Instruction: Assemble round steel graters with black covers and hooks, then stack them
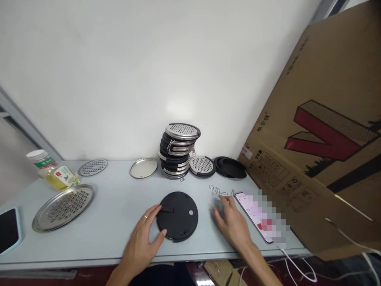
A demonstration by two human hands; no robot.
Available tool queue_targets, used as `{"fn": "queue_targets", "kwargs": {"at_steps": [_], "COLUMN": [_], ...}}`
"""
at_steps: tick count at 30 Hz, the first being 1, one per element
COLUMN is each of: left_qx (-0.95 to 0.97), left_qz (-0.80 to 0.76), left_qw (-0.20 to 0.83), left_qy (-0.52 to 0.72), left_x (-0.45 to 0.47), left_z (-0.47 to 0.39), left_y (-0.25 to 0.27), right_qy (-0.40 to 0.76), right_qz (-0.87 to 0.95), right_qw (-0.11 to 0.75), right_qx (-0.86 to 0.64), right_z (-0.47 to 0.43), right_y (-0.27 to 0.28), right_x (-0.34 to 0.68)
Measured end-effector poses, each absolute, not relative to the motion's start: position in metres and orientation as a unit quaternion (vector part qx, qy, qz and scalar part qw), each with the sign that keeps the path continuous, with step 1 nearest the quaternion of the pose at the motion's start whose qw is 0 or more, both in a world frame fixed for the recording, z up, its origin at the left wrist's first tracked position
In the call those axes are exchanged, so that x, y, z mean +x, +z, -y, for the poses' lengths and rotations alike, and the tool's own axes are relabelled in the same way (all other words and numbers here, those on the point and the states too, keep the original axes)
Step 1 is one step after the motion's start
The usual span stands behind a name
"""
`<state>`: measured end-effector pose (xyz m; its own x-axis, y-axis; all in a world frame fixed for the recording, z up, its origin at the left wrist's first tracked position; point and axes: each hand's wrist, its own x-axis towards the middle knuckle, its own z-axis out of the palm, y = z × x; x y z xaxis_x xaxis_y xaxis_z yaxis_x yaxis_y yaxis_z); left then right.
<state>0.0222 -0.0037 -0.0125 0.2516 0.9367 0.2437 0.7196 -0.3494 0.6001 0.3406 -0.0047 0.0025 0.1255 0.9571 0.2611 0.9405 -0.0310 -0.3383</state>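
In front of me a black round plastic plate (180,222) lies on the table, with a raised strip, a pale round spot and small slots on its face. My left hand (143,236), with a ring on one finger, grips its left edge between spread fingers and thumb. To the right, my right hand (232,222) is open, fingertips beside several small metal key rings and clips (218,190). I cannot see anything held in it.
Behind stands a leaning stack of round graters (175,153), beside a grater (202,165), black plates (230,167) and a metal disc (143,168). Larger graters (64,208) and a jar (53,171) are left. A phone (253,216) lies before a carton (312,139); another phone (8,230) is far left.
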Motion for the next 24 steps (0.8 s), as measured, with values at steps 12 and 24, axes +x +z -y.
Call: {"fn": "queue_targets", "kwargs": {"at_steps": [12,24], "left_qx": [0.767,0.858], "left_qz": [-0.545,-0.397], "left_qw": [0.191,0.187], "left_qy": [0.281,0.266], "left_x": [0.023,0.129], "left_z": [0.005,-0.027], "left_y": [-0.012,0.047], "right_qy": [-0.037,0.003], "right_qz": [0.656,0.681], "right_qw": [0.174,0.244], "right_qx": [-0.734,-0.690], "right_z": [0.001,0.018], "right_y": [-0.004,-0.015], "right_x": [0.362,0.354]}}
